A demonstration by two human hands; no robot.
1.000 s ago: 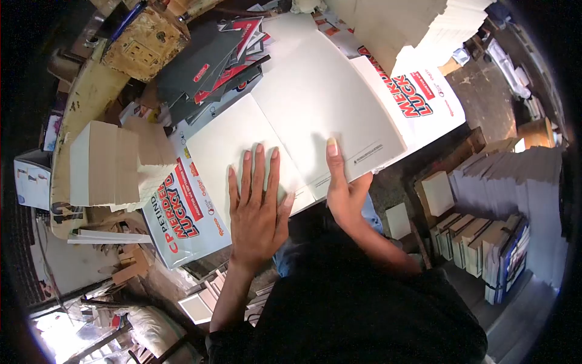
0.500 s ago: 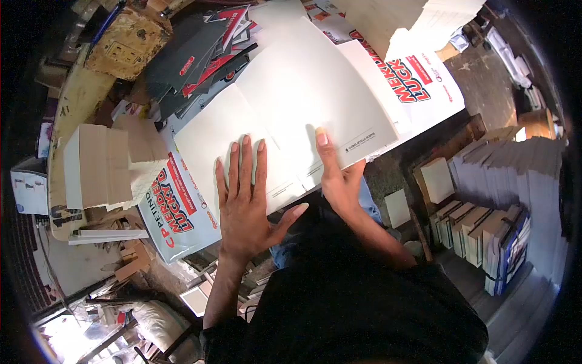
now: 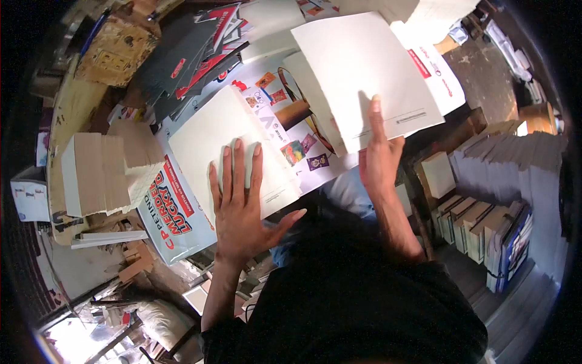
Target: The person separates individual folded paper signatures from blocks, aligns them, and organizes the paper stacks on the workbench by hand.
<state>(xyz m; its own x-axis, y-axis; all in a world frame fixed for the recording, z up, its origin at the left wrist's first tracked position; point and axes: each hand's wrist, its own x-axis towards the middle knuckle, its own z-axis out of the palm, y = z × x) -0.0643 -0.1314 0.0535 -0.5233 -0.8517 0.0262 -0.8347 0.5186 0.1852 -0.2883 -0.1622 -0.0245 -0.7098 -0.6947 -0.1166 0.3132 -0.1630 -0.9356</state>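
My left hand (image 3: 239, 206) lies flat, fingers spread, on a stack of cream paper (image 3: 212, 133) at the centre left. In my right hand (image 3: 382, 151) are white sheets (image 3: 370, 67), gripped at their lower edge with the thumb on top and the fingers hidden underneath. These sheets are apart from the left stack. Between the two, a printed sheet with small colourful pictures (image 3: 291, 130) shows on the work surface. Small dark print runs along the bottom of the held sheets.
Dark and red covers (image 3: 188, 54) lie at the upper left. Thick paper stacks stand at the left (image 3: 100, 173) and upper right (image 3: 433, 15). Bound books (image 3: 479, 233) and tall paper piles (image 3: 515, 164) are on the right. A stained box (image 3: 118, 48) sits at the top left.
My right hand has moved right with the white sheets, parting them from the left stack and uncovering the printed sheet. My left hand has shifted slightly left and stays flat on the paper.
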